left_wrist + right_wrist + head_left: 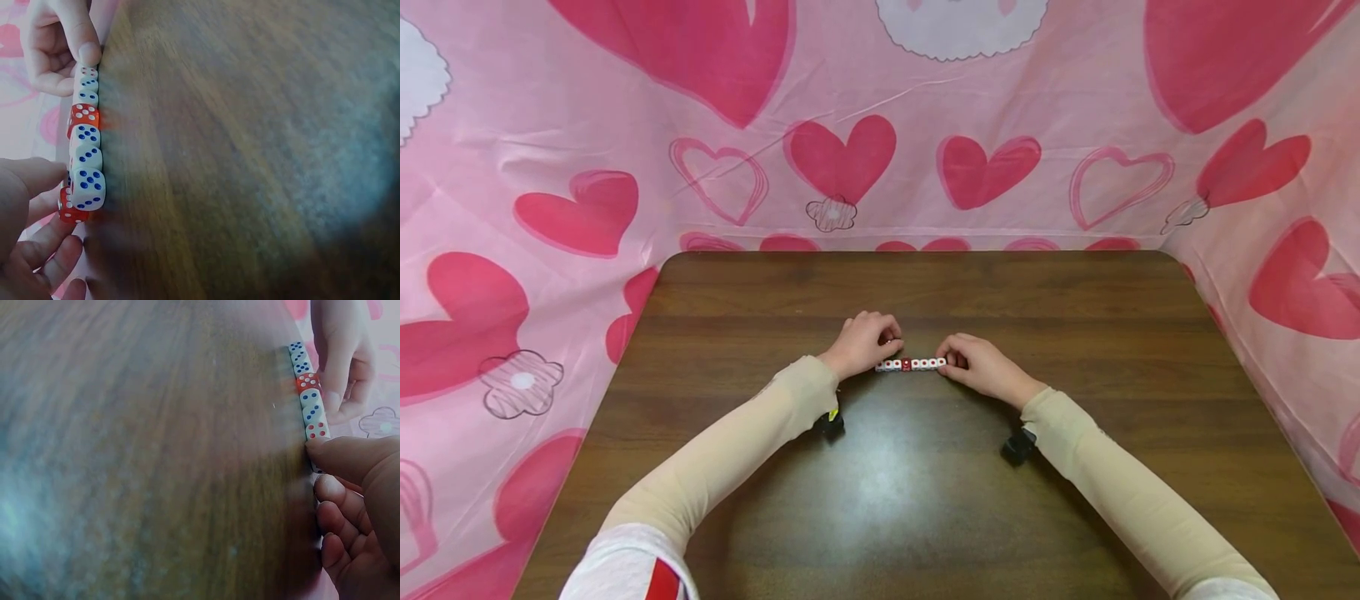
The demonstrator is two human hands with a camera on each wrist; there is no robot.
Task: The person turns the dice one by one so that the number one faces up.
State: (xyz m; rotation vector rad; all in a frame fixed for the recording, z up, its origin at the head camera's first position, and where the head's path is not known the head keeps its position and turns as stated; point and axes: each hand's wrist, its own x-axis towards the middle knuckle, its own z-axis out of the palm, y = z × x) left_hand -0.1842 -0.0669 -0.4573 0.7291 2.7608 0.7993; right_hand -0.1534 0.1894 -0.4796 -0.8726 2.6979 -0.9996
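A row of small dice [915,364] lies on the wooden table, white ones with one red die [84,115] among them. My left hand [867,343] is just behind the left part of the row. Between its thumb and fingers it pinches another red die [73,209], partly hidden behind the nearest white die [89,189] in the left wrist view. At the right end of the row, my right hand [987,367] pinches the end white die [315,467] with its thumb [337,453] and forefinger, which mostly cover it. Beside that thumb, a white die with red dots [317,430] shows.
The brown wooden table [880,517] reaches up to a pink heart-printed cloth [917,100] hanging at the back and sides. Dark wrist cameras [1018,447] hang beneath both forearms, close over the tabletop.
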